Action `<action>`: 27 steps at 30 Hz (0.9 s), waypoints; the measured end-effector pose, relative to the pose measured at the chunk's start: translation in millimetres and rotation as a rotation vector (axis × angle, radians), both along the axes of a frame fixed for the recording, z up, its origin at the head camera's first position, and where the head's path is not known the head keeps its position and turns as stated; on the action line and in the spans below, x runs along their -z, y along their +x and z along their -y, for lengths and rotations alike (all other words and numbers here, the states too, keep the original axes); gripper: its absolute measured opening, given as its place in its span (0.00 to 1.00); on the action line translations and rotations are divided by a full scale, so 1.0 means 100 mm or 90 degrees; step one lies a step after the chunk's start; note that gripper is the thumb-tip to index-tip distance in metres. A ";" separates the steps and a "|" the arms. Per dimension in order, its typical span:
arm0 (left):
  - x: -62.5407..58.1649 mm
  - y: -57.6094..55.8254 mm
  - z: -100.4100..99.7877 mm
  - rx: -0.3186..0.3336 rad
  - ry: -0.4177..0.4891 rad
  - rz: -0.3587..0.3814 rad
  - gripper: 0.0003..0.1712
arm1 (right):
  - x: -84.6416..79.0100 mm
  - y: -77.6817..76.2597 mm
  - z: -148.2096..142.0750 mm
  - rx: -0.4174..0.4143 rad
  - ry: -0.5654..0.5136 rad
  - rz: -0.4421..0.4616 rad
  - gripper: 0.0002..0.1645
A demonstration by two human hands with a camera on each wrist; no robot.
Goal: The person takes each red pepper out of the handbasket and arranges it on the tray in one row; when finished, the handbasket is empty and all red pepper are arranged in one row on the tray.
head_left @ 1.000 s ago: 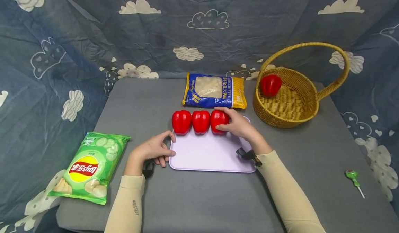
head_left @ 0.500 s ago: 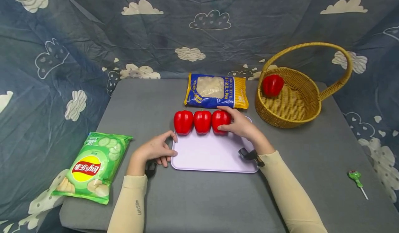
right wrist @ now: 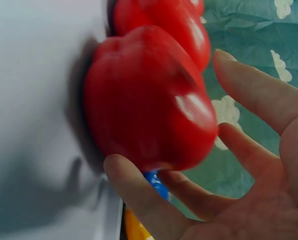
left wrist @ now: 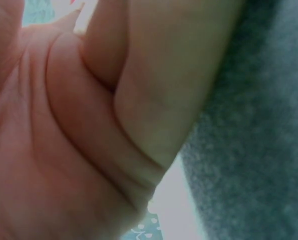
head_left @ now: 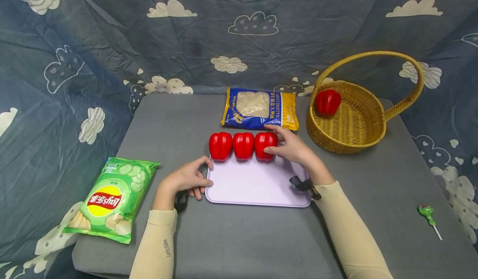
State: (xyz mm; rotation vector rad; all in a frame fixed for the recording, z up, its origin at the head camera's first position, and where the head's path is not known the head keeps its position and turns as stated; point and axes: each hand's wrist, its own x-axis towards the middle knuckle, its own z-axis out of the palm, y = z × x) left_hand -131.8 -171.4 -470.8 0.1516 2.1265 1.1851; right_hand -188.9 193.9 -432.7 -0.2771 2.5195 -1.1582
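Note:
Three red bell peppers stand in a row along the far side of a pale lilac tray (head_left: 257, 183): a left one (head_left: 220, 146), a middle one (head_left: 243, 146) and a right one (head_left: 264, 147). My right hand (head_left: 293, 148) is around the right pepper with spread fingers. In the right wrist view, the index finger and thumb are apart from or barely at this pepper (right wrist: 149, 100). My left hand (head_left: 186, 176) holds the tray's left rim with bent thumb and index finger. The left wrist view shows mostly my palm (left wrist: 63, 140); its fingertips are hidden there.
A wicker basket (head_left: 345, 144) with a tall handle stands at the back right, a red bell pepper (head_left: 328, 103) inside. Behind the tray lies a blue and yellow pasta bag (head_left: 259, 108). A green chip bag (head_left: 112, 200) lies left, a lollipop (head_left: 427, 214) far right.
My right hand has loosened from the right pepper and shifted slightly right, its fingers spreading. The peppers keep their row. My left hand stays at the tray's rim. The head view has shifted a little.

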 end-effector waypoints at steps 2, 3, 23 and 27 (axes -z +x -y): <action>0.00 0.00 0.00 0.001 0.000 -0.001 0.25 | -0.03 0.01 -0.03 -0.002 -0.008 -0.003 0.48; 0.00 0.00 0.00 0.001 0.000 0.000 0.25 | -0.05 0.01 -0.05 -0.001 -0.011 -0.004 0.48; -0.01 0.00 0.02 0.000 -0.008 0.003 0.25 | -0.70 0.13 -0.78 0.216 -0.109 -0.103 0.55; 0.00 -0.01 0.01 0.002 -0.006 0.003 0.25 | -0.78 0.06 -1.07 0.260 -0.109 -0.123 0.54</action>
